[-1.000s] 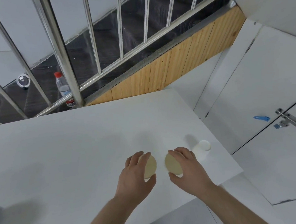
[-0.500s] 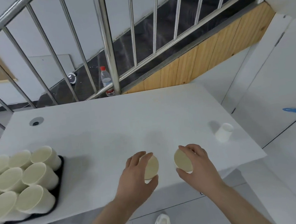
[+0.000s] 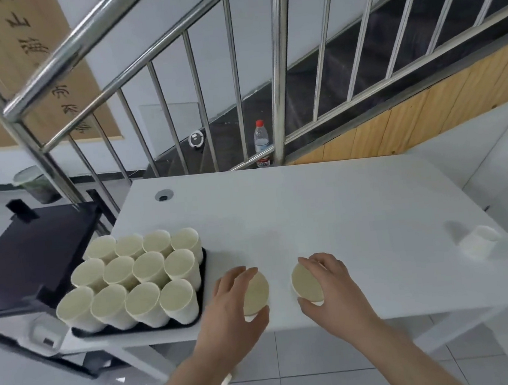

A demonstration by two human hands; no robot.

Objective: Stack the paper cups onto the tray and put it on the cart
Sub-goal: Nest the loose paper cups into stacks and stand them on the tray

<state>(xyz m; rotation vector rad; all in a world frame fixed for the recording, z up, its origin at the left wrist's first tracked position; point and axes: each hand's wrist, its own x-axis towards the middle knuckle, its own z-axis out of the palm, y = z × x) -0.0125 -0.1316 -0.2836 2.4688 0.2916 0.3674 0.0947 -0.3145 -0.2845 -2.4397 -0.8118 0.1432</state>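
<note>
A white desk [image 3: 326, 209] fills the middle of the view, with a steel stair railing [image 3: 145, 62] behind it. To the left of the desk stands a dark cart [image 3: 27, 253], its top shelf showing nothing on it. On the desk's near left corner sits a black tray [image 3: 204, 279], packed with twelve paper cups [image 3: 136, 276] in three rows of four, all mouth up.

Near the front edge, each hand has one more cup. The left hand [image 3: 230, 307] curls its fingers [image 3: 239, 273] and thumb round a cup [image 3: 255, 292], tipped so its mouth faces the camera. The right hand [image 3: 332, 293] grips another cup [image 3: 306, 282] the same way, just beside the first without touching it. Whether either cup rests on the desk or is lifted clear, I cannot tell.

Far to the right, alone near the desk edge, stands a single white cup [image 3: 479, 242].

By my reading the task is well along: the first layer on the tray looks full, so these two likely go on top. Left to do: place them, fetch the stray cup, and move the tray to the cart.
</note>
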